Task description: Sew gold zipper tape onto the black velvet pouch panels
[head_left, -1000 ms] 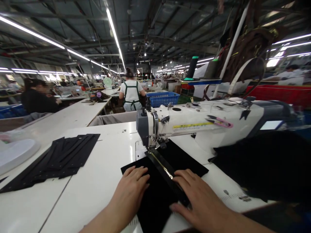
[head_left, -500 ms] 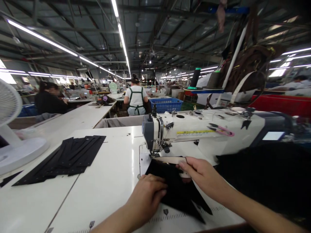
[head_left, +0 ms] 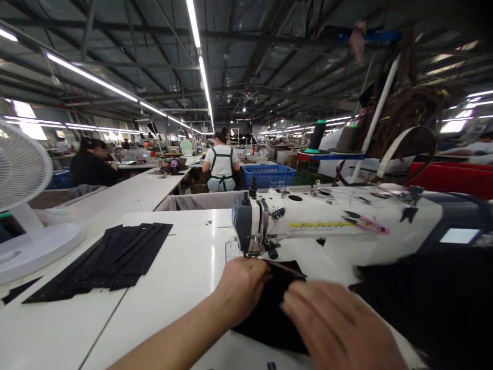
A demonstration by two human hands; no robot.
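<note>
Under the needle end of the sewing machine (head_left: 346, 221), the left hand (head_left: 242, 288) lay curled, its grip pressed down on the black fabric piece (head_left: 269, 313) rather than clamped around it. The right hand (head_left: 339, 329), at four o'clock from the left, was blurred over the same piece; its grip could not be read. Thin and limp, the fabric likely slid easily on the white tabletop (head_left: 185, 277), best held flat near its edges. Black strips (head_left: 111, 257) lay at nine o'clock.
</note>
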